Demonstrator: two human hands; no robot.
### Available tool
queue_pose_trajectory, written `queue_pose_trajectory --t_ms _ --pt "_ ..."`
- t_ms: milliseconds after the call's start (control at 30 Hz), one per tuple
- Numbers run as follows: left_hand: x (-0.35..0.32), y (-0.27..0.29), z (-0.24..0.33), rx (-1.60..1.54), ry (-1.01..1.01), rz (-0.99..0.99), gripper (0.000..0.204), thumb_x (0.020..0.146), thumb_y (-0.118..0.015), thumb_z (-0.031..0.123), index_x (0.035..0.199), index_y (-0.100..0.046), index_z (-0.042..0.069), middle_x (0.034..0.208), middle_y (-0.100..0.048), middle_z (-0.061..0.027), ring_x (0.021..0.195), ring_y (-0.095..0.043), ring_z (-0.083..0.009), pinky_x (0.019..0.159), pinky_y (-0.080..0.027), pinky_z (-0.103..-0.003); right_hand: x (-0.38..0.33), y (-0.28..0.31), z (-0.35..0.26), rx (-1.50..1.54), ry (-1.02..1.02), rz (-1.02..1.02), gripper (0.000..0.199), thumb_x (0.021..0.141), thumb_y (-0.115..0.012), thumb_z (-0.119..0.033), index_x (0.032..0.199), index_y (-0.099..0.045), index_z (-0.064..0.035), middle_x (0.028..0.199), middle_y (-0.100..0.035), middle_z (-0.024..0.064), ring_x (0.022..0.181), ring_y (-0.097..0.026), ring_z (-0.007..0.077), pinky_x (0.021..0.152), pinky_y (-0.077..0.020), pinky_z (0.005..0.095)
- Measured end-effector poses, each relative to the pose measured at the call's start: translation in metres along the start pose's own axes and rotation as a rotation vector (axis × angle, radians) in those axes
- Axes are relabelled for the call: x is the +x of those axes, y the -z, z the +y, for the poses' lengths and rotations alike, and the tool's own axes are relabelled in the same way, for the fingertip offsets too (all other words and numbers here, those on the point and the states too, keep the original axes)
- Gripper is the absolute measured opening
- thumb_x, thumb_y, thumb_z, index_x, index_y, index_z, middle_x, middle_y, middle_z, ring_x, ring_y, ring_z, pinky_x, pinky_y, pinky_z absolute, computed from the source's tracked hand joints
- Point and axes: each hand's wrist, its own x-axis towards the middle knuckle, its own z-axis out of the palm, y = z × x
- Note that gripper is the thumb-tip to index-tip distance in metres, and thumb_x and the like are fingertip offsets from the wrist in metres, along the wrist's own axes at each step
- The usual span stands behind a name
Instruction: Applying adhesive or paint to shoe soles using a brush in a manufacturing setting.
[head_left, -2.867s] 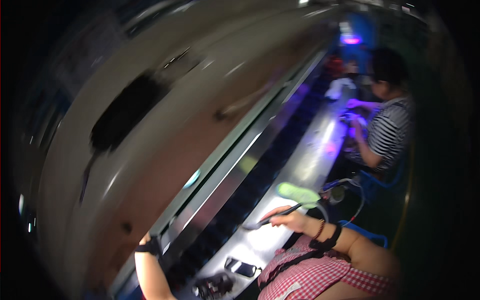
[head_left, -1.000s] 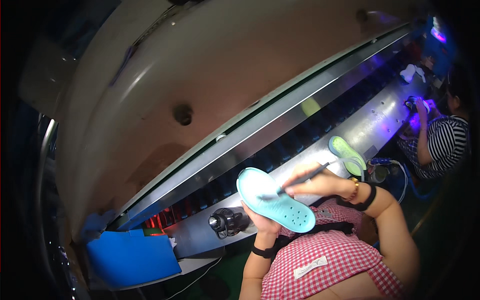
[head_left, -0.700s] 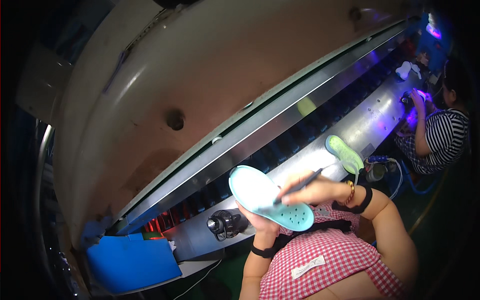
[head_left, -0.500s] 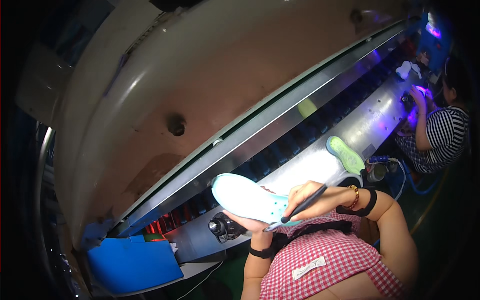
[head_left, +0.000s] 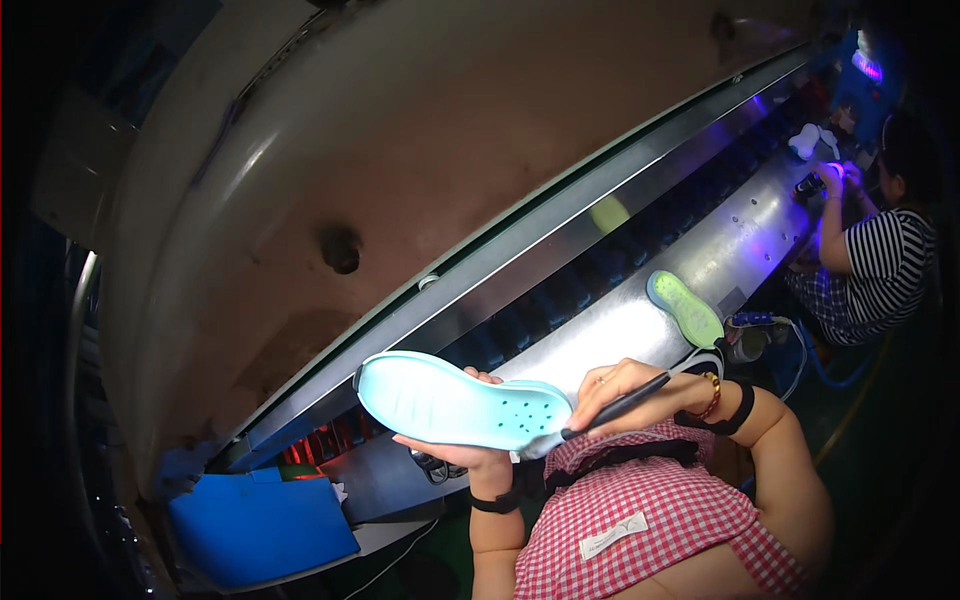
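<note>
A pale blue shoe sole [head_left: 430,398] lies tilted across my left hand [head_left: 462,453]. My thumb and fingers grip it from beneath and along both edges. Small dark holes dot its right-hand end, and a dark patch marks the left tip. My right hand [head_left: 625,390] is closed round a slim black-handled tool [head_left: 622,404]. Its pale, brush-like tip is at the sole's lower right edge; blur hides whether it touches. Behind my right hand, a green shoe sole with a grey-blue rim [head_left: 687,308] rests on the metal bench [head_left: 600,345].
A dark metal device [head_left: 432,466] sits on the bench behind my left hand. A blue panel [head_left: 262,528] stands at lower left. Beyond the bench runs a metal rail [head_left: 480,265] below a large pale hood. At right a person [head_left: 880,260] works under violet light.
The blue sole and my left hand have moved left, and the sole's holed face shows more fully. The tool's tip is now at the sole's right end. The other person's hands have shifted.
</note>
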Motion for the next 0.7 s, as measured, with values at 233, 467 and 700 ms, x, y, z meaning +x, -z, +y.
queue_pose_trajectory --t_ms 233,467,700 --pt "-0.01 -0.038 -0.01 -0.142 0.097 0.205 0.082 0.079 -0.025 0.072 0.131 -0.035 0.009 0.105 -0.054 -0.0237 0.092 -0.056 -0.0346 0.08 -0.047 -0.046 -0.009 -0.006 0.021 0.49 -0.291 0.284 0.017 0.076 -0.066 -0.004 0.093 -0.065 0.0001 0.091 -0.064 0.0094 0.084 -0.059 0.0134 0.076 -0.0467 0.0252" --pt "-0.031 0.016 -0.017 -0.035 0.477 0.022 0.066 0.087 -0.032 0.051 0.129 -0.035 0.001 0.113 -0.051 -0.0261 0.093 -0.057 -0.0377 0.082 -0.047 -0.047 -0.004 0.0 -0.011 0.177 -0.261 -0.021 0.021 0.074 -0.068 -0.008 0.095 -0.065 -0.0011 0.084 -0.067 0.0091 0.07 -0.062 0.0123 0.063 -0.0492 0.0231" --pt "-0.011 0.012 0.001 0.05 0.879 -0.106 0.048 0.089 -0.041 0.029 0.124 -0.039 -0.004 0.112 -0.055 -0.0183 0.095 -0.06 -0.0253 0.083 -0.049 -0.035 0.006 0.012 -0.013 0.093 -0.061 -0.288 0.02 0.077 -0.066 -0.008 0.096 -0.064 -0.0013 0.087 -0.066 0.0113 0.076 -0.065 0.0194 0.068 -0.05 0.0278"
